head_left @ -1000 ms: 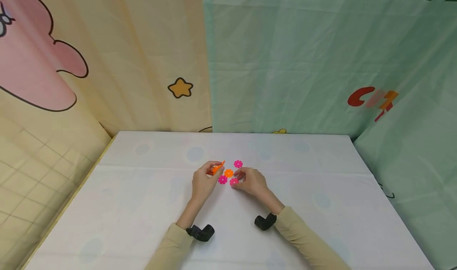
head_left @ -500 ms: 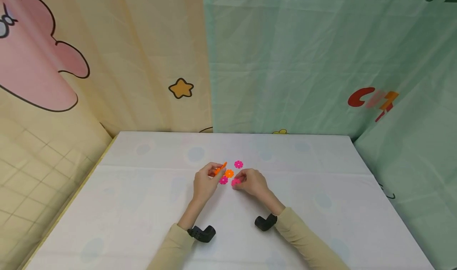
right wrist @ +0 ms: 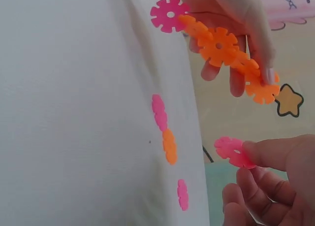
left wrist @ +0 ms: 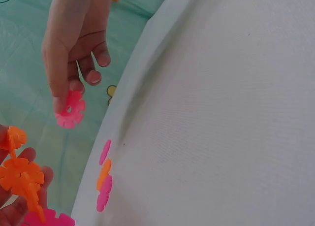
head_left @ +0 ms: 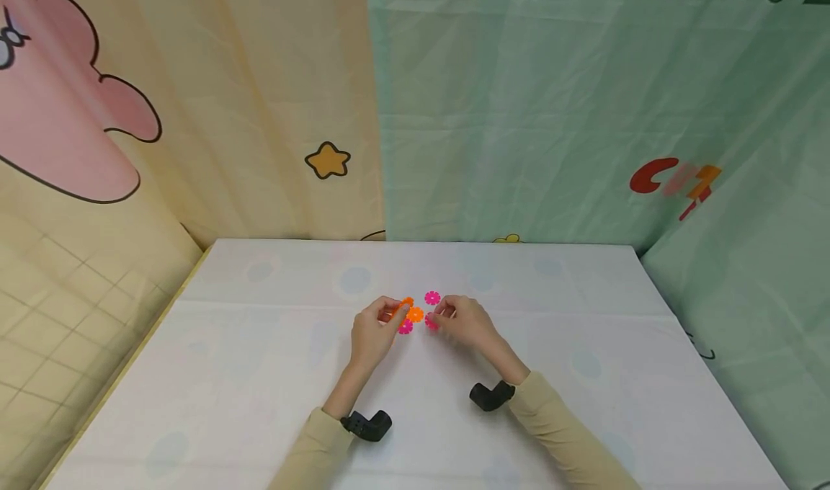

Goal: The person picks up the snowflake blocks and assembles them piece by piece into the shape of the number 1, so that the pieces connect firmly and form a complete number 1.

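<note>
My left hand (head_left: 371,333) holds a chain of linked orange snowflake discs (right wrist: 219,48), several in a row, with a pink snowflake disc (right wrist: 164,15) fixed at one end. In the right wrist view the thumb lies on the orange disc at the other end. Across from it, my right hand (head_left: 468,323) pinches a single pink snowflake disc (right wrist: 230,149) by its edge between thumb and fingers. This disc is raised off the table and apart from the chain. Below the hands lie three loose discs: a far pink disc (head_left: 432,297), an orange disc (head_left: 416,315) and a near pink disc (head_left: 405,326).
A white cloth covers the table (head_left: 415,418), whose far edge meets a printed curtain (head_left: 493,115). Black wrist cameras sit on both wrists, the left wrist camera (head_left: 367,426) and the right wrist camera (head_left: 491,396).
My right hand has picked up the pink disc from the table and moved slightly away and to the right with it. In my left hand the chain has turned a little.
</note>
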The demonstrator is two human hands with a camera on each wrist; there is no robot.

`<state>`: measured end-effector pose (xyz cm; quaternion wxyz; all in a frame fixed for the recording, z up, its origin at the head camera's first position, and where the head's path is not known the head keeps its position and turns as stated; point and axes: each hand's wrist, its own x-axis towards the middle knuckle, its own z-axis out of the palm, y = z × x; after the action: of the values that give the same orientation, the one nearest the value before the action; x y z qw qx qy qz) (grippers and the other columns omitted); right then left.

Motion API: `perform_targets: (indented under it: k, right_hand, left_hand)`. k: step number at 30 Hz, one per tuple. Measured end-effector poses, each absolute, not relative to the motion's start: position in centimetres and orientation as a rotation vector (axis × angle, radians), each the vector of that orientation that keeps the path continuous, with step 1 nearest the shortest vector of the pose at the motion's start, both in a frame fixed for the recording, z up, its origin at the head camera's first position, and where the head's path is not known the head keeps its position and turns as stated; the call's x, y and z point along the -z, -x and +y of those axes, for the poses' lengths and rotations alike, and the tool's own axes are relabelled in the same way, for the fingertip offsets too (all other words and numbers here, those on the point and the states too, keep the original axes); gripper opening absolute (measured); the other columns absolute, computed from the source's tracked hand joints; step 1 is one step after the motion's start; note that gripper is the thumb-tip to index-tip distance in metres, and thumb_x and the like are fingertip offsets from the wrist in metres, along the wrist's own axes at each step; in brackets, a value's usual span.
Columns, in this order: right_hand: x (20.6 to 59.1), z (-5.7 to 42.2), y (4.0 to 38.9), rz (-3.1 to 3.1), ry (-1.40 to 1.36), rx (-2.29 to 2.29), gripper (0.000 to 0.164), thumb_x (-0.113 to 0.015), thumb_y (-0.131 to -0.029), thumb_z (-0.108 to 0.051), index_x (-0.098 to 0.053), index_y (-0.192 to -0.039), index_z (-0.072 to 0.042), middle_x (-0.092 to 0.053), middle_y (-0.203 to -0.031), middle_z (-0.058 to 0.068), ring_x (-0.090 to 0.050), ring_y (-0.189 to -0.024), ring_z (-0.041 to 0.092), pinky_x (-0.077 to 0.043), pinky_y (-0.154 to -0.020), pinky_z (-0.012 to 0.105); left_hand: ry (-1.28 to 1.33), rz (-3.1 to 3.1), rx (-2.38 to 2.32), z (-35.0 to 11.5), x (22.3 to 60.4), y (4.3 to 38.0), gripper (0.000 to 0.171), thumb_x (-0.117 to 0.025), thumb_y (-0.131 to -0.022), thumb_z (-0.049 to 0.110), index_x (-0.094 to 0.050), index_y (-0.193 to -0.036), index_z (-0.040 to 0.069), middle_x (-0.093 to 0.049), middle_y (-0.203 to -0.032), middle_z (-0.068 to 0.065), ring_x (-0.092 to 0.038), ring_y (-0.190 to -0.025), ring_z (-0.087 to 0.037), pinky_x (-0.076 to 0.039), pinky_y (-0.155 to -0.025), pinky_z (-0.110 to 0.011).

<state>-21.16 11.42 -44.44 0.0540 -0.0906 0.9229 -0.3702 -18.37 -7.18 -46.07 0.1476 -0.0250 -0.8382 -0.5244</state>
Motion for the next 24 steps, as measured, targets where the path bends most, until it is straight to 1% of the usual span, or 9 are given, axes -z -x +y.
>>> perform_targets:
  k: [2, 8, 11, 15, 19, 24]
  right_hand:
    - [43.9, 11.4, 21.2, 2.847, 0.276, 1.127, 0.015, -0.070, -0.087, -0.026, -0.066, -0.086, -0.012, -0.059, -0.072, 0.000, -0.049, -0.060, 0.015, -0.039, -0.052, 0.023]
    - [42.3, 11.4, 21.1, 2.936, 0.272, 1.188, 0.014, -0.068, -0.088, -0.024, -0.067, -0.091, -0.010, -0.062, -0.075, 0.001, -0.051, -0.063, 0.014, -0.043, -0.054, 0.022]
    - [41.7, 11.3, 20.9, 2.962, 0.297, 1.258, 0.015, -0.068, -0.088, -0.024, -0.068, -0.093, -0.009, -0.063, -0.075, 0.002, -0.051, -0.063, 0.014, -0.042, -0.053, 0.023]
    - [41.4, 11.2, 20.8, 2.973, 0.310, 1.342, 0.017, -0.067, -0.089, -0.024, -0.068, -0.096, -0.009, -0.064, -0.075, 0.002, -0.050, -0.061, 0.013, -0.041, -0.052, 0.023]
    - [41.3, 10.9, 20.7, 2.969, 0.307, 1.404, 0.017, -0.066, -0.090, -0.023, -0.068, -0.098, -0.009, -0.064, -0.076, 0.003, -0.048, -0.059, 0.014, -0.039, -0.050, 0.022]
    - [41.2, 10.6, 20.5, 2.922, 0.325, 1.504, 0.016, -0.065, -0.090, -0.020, -0.068, -0.101, -0.008, -0.065, -0.077, 0.005, -0.051, -0.056, 0.013, -0.042, -0.049, 0.022]
  left_hand:
    - [0.075, -2.404, 1.497, -7.1, 46.1, 18.4, 0.014, -0.070, -0.087, 0.025, -0.071, -0.092, 0.012, -0.072, -0.078, -0.003, -0.060, -0.074, -0.016, -0.047, -0.059, -0.023]
    - [0.092, -2.383, 1.505, -6.8, 45.9, 18.3, 0.014, -0.070, -0.088, 0.025, -0.071, -0.091, 0.011, -0.072, -0.078, -0.004, -0.059, -0.073, -0.017, -0.047, -0.058, -0.022]
    - [0.096, -2.386, 1.539, -6.7, 45.8, 18.1, 0.015, -0.069, -0.089, 0.025, -0.071, -0.094, 0.011, -0.072, -0.080, -0.004, -0.060, -0.074, -0.017, -0.048, -0.058, -0.021]
    - [0.095, -2.398, 1.592, -6.5, 45.6, 17.9, 0.016, -0.068, -0.089, 0.025, -0.071, -0.096, 0.011, -0.073, -0.083, -0.007, -0.060, -0.073, -0.017, -0.048, -0.054, -0.021]
    - [0.099, -2.409, 1.608, -6.4, 45.6, 17.9, 0.015, -0.069, -0.089, 0.025, -0.071, -0.093, 0.010, -0.072, -0.080, -0.011, -0.060, -0.069, -0.017, -0.046, -0.049, -0.022]
    - [0.121, -2.398, 1.577, -6.0, 45.8, 18.1, 0.012, -0.069, -0.089, 0.024, -0.070, -0.090, 0.011, -0.072, -0.075, -0.009, -0.060, -0.065, -0.014, -0.044, -0.047, -0.021]
